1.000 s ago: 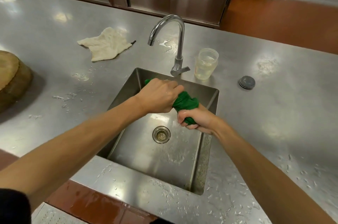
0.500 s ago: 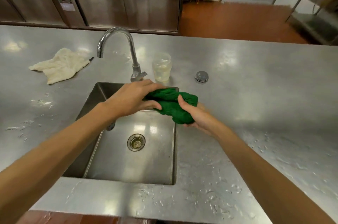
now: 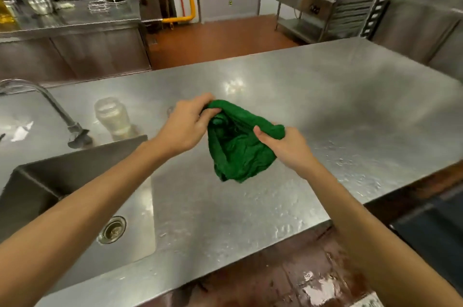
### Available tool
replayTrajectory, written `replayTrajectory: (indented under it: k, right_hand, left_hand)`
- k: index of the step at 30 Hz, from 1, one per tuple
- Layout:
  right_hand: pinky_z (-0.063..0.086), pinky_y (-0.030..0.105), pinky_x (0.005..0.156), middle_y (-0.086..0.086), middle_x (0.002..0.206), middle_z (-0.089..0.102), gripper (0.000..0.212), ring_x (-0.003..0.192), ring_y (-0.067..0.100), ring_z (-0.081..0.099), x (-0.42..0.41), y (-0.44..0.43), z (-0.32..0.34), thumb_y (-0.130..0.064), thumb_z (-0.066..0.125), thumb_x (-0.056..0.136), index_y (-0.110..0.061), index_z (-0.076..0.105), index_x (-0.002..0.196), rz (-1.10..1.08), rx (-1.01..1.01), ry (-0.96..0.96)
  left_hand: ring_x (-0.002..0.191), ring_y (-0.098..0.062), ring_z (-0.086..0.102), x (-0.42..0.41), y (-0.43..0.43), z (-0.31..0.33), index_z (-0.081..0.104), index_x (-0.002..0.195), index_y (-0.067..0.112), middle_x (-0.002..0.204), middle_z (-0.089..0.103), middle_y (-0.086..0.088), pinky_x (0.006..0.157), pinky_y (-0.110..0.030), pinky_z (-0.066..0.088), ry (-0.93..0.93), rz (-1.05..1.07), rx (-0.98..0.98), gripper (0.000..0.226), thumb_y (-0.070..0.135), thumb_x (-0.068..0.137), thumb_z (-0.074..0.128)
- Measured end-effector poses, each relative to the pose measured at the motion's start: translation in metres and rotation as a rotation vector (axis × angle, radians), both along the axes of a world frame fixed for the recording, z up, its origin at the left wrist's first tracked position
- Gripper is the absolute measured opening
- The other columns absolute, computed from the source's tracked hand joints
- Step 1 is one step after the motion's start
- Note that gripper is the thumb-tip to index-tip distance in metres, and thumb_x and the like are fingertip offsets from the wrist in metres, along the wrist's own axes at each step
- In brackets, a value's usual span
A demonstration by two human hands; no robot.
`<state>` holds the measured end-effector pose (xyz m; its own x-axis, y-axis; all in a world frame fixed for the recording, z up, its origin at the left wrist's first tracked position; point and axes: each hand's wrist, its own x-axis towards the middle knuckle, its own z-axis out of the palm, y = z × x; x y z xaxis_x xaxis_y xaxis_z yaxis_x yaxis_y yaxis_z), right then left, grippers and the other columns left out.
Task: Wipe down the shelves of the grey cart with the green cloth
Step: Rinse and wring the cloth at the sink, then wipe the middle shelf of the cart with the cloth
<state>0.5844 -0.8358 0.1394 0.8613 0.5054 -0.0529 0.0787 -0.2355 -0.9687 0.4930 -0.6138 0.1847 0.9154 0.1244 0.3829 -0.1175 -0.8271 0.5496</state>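
Right of the sink (image 3: 75,174), I see the green cloth (image 3: 238,156) hanging limp: left hand (image 3: 185,126) pinches its top edge, right hand (image 3: 284,146) grips a corner. Soft, light, probably damp; best held bunched.

One head-worn view faces forward and down. The desk (image 3: 325,106) lies close below, left hand (image 3: 185,126) and right hand (image 3: 283,146) mid-frame.

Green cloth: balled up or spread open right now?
Partly spread, not flat. The left hand pinches one edge, the right hand grips another, and the green cloth hangs between them in crumpled folds over the steel counter.
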Motion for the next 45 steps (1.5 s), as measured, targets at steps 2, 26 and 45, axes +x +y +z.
replayTrajectory:
  k: [2, 26, 45]
  right_hand:
    - [0.048, 0.006, 0.056, -0.022, 0.076, 0.074, 0.019, 0.071, -0.009, 0.068, 0.009, -0.046, 0.008, -0.049, 0.075, 0.081, -0.030, 0.074, 0.085, -0.080, 0.017, -0.043]
    - [0.059, 0.041, 0.084, 0.013, 0.119, 0.071, 0.047, 0.108, 0.031, 0.069, -0.008, -0.515, -0.015, -0.054, 0.070, 0.082, -0.016, 0.076, 0.111, -0.764, 0.421, 0.386]
    - [0.045, 0.053, 0.105, 0.025, 0.129, 0.062, 0.069, 0.122, 0.040, 0.059, 0.076, -0.675, -0.030, -0.059, 0.056, 0.093, 0.001, 0.064, 0.125, -1.008, 1.067, 0.180]
  left_hand:
    - [0.076, -0.023, 0.066, 0.018, -0.045, 0.008, 0.059, 0.091, 0.017, 0.081, 0.067, -0.011, 0.067, -0.036, 0.054, 0.022, -0.057, -0.164, 0.016, 0.019, 0.105, 0.052]
    - [0.105, -0.034, 0.073, 0.220, -0.517, -0.011, 0.066, 0.123, -0.001, 0.114, 0.074, -0.019, 0.086, -0.044, 0.062, 0.795, -0.914, -0.748, 0.047, -0.018, 0.079, 0.070]
    - [0.137, -0.006, 0.048, 0.333, -0.759, -0.104, 0.061, 0.137, 0.021, 0.143, 0.057, 0.006, 0.115, -0.029, 0.037, 0.264, -1.404, -0.251, 0.039, 0.035, 0.104, 0.047]
